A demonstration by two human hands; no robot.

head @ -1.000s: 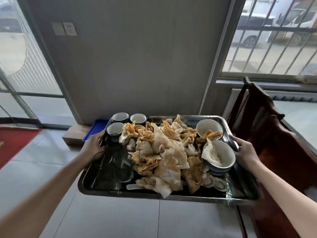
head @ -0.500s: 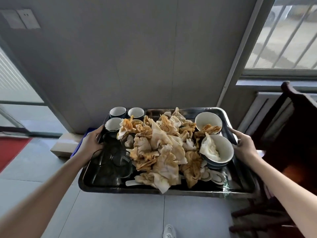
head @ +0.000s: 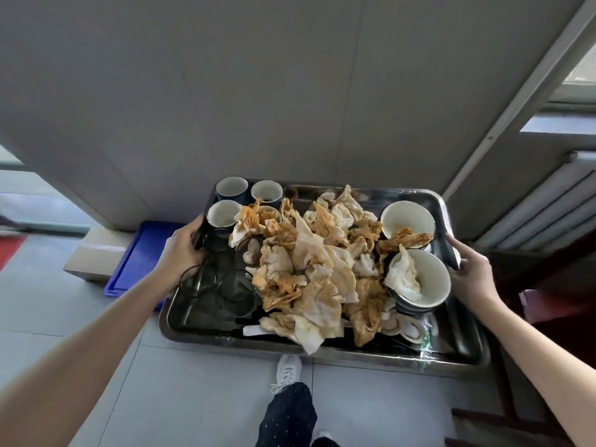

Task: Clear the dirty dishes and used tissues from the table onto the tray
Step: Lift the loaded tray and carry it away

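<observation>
I carry a steel tray (head: 322,348) in the air over the floor. My left hand (head: 182,250) grips its left rim and my right hand (head: 472,272) grips its right rim. A heap of stained, crumpled tissues (head: 309,269) fills the tray's middle. Three dark cups (head: 232,190) with white insides stand at the far left corner. Clear glasses (head: 233,290) sit at the near left. Two white bowls (head: 407,219) sit on the right; the nearer bowl (head: 429,282) tops a stack and holds a tissue. White spoons (head: 409,330) lie near the front right.
A grey wall stands straight ahead. A blue plastic bin lid (head: 142,253) and a cardboard box (head: 93,253) lie on the tiled floor at left. A white radiator (head: 548,208) and dark wooden furniture (head: 554,285) are at right. My leg and white shoe (head: 288,372) show below the tray.
The view has swung right and down while I walk with the tray. The window and red mat have slid out of sight, and my leg and shoe have come into view. Both grips are unchanged.
</observation>
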